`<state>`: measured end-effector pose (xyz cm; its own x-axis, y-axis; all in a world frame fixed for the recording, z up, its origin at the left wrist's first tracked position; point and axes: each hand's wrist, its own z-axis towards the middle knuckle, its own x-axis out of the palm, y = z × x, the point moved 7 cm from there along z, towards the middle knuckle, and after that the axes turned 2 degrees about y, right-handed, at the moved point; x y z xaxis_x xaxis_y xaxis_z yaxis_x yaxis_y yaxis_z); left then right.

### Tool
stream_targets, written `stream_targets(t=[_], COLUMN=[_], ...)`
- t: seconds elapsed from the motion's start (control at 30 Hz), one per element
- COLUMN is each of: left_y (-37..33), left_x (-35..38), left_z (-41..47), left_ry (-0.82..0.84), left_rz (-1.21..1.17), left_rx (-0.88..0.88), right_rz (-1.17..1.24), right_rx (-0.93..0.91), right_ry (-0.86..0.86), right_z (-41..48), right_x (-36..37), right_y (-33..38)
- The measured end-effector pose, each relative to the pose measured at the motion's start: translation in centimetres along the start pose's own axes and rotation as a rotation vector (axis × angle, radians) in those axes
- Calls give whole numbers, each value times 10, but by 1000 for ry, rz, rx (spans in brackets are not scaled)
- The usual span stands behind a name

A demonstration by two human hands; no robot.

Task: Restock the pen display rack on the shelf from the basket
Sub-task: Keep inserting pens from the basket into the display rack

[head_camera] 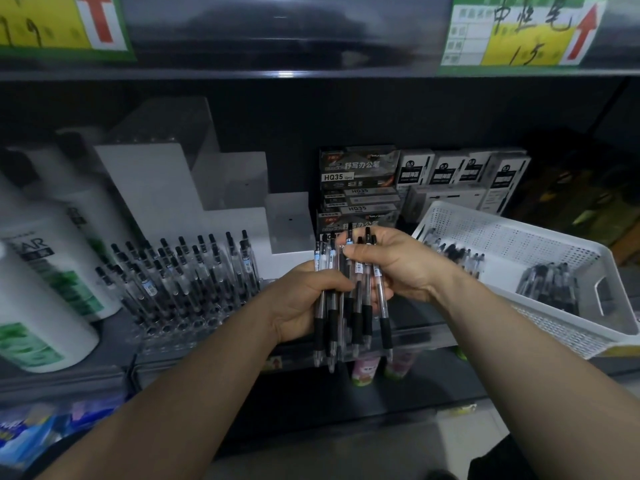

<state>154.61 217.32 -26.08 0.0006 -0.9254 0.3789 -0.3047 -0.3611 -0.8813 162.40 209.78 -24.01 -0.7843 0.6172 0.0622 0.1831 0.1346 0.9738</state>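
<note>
Head view: a person's left hand point(301, 303) is gripping a bundle of black-grip gel pens point(349, 306), its fingers curled round the barrels. The right hand point(398, 268) is pinching the clicker ends of several pens at the top of the same bundle. The bundle is being held upright in front of the shelf point(422, 329), between the pen display rack point(180, 282) on the left and the white perforated basket point(502, 237) on the right, touching neither.

Likely faults from this position:
- **Slipping:** the pens are hanging well below the left hand, so any loosening of that grip while one pen is being drawn out is likely to let the others slide down and drop past the shelf edge.
- **Snagging:** the clips are lying close together, so one pen being pulled may drag its neighbours.
- **Knocking:** the rack's pens are standing tightly packed, and a careless insertion may tip them.
- **Tipping:** the basket appears to be sitting tilted at the shelf front, where a nudge from the right forearm could shift it.

Containers:
- **Rack:** it is carrying rows of the same pens, clicker ends up and leaning back. The nearest sockets seem unfilled, though blur is making this uncertain.
- **Basket:** it is holding two loose clusters of pens lying flat, one along the far wall point(453, 252) and one near the handle cut-out point(550, 285).
</note>
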Motion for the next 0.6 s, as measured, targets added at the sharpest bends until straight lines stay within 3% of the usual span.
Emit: stream_targets(t=[0.3,0.43,0.6], left_y=[1,2,1], left_x=[10,9,12], left_z=[0,0,-2], left_ry=[68,49,86], left_rz=[-37,-17,-2], left_rx=[2,-14,-32], right_rz=[-113,-50,-12], right_rx=[12,20,29], right_ry=[-9,-81,-44], right_z=[-7,-7,-3], right_x=[4,5,2], right_y=[3,2,-3])
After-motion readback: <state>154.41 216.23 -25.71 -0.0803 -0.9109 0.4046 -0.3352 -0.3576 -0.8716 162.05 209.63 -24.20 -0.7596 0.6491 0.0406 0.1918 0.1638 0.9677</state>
